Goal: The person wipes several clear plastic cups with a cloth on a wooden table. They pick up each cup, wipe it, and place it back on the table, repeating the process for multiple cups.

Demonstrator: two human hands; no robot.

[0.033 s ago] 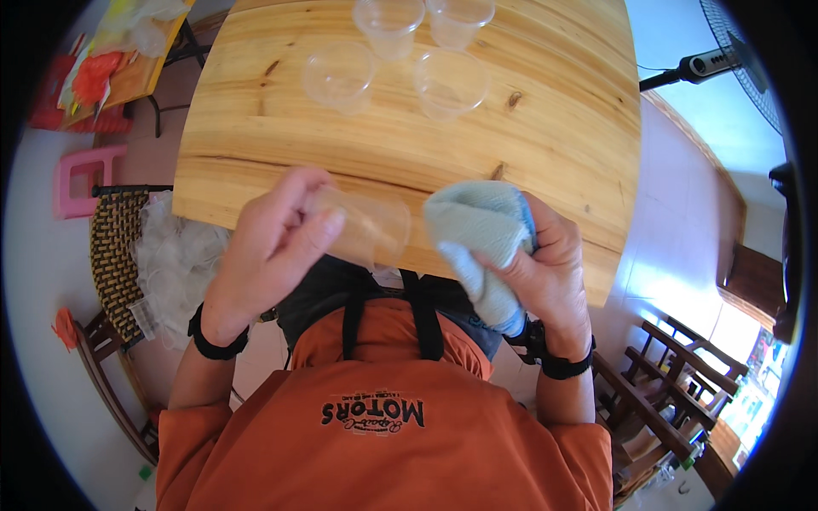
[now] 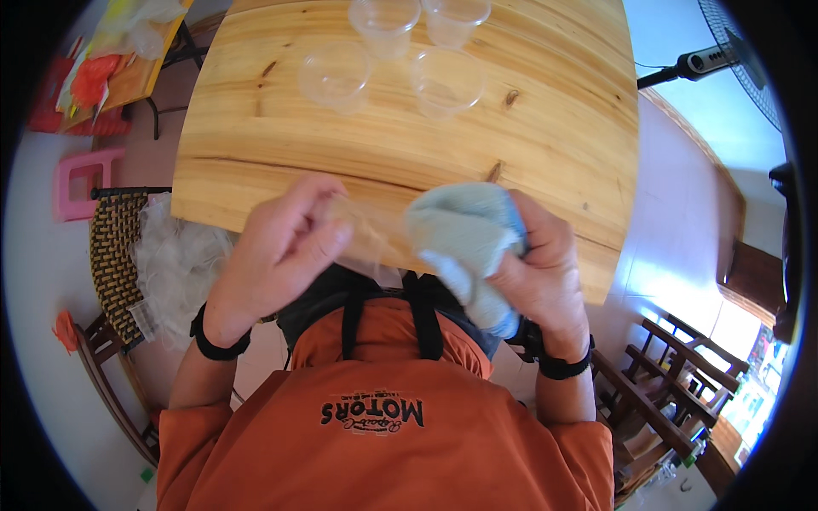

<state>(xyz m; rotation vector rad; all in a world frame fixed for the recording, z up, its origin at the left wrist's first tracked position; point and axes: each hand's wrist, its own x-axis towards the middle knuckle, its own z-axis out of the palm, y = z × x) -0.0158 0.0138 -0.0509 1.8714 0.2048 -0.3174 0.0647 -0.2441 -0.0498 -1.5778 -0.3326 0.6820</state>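
My left hand (image 2: 281, 247) grips a clear plastic cup (image 2: 368, 237), held on its side over the near edge of the wooden table (image 2: 256, 128). My right hand (image 2: 545, 268) is closed on a light blue cloth (image 2: 464, 230), and the cloth is pressed against the cup's mouth. Both wrists wear black bands. Several more clear plastic cups stand upright farther back on the table, among them one at the left (image 2: 334, 77) and one at the right (image 2: 447, 81).
A woven chair (image 2: 115, 255) to my left carries a heap of clear plastic (image 2: 175, 264). Beyond it are a pink stool (image 2: 81, 179) and a small table with colourful items (image 2: 119, 60). A standing fan (image 2: 724, 51) is at the top right, with wooden chairs (image 2: 665, 383) at the lower right.
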